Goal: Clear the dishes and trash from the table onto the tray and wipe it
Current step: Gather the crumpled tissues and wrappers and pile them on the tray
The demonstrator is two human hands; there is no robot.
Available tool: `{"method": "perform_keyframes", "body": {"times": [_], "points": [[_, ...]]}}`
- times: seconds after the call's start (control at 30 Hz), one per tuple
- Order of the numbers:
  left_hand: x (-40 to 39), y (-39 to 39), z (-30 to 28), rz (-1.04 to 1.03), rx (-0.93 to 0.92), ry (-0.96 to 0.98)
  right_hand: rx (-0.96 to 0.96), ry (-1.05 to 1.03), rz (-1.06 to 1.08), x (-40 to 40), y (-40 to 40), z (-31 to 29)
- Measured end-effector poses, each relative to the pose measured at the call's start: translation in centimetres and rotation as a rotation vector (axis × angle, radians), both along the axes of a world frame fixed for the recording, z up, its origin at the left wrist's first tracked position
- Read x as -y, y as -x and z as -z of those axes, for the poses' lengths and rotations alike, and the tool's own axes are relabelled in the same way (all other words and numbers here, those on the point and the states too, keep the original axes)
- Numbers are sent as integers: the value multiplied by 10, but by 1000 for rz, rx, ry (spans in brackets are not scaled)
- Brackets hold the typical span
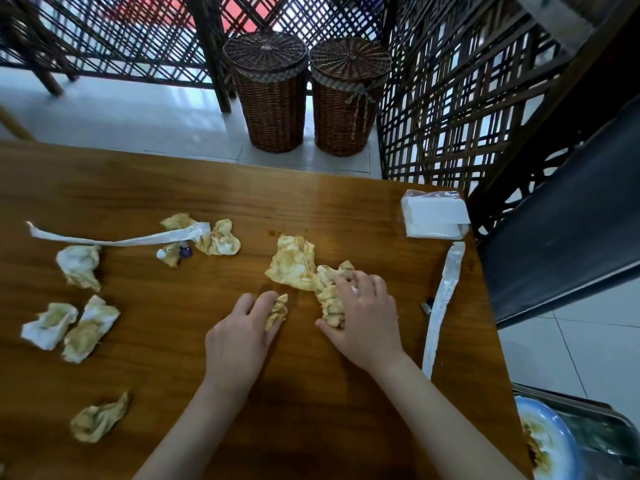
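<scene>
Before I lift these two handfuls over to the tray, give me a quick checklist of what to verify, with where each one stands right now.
1. Left hand grips a small stained napkin wad: ok.
2. Right hand grips the larger stained napkin clump: ok, though part trails loose on the table.
3. Tray within reach at lower right: ok.
4. Free room on the tray: cannot tell, a dirty plate fills the visible part.
5. Table cleared of napkins: not ok, several remain at left.
6. Paper strip by the right hand collected: not ok.
</scene>
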State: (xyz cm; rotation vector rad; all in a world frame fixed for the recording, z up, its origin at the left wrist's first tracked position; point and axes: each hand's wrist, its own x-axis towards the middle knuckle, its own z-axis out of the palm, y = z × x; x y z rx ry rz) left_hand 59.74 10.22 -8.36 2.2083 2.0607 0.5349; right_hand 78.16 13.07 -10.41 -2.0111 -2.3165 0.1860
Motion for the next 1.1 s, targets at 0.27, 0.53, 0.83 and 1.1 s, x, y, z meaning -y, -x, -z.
{"method": "perform_keyframes", "body": {"times": [0.27,0.53,0.83,1.1], "points": [[-13,-1,-2,-1,1,-53,-34,-212,-29,7,-10,4],[-55,-22,-3,93,35,-164,-111,-231,-33,3,-26,-2],[-77,-58,22,80,0,-100,-157,-312,24,-5,-31,-16],[-81,-59,34,-40,-62,212,-190,-361,52,-5,-28,-19]]}}
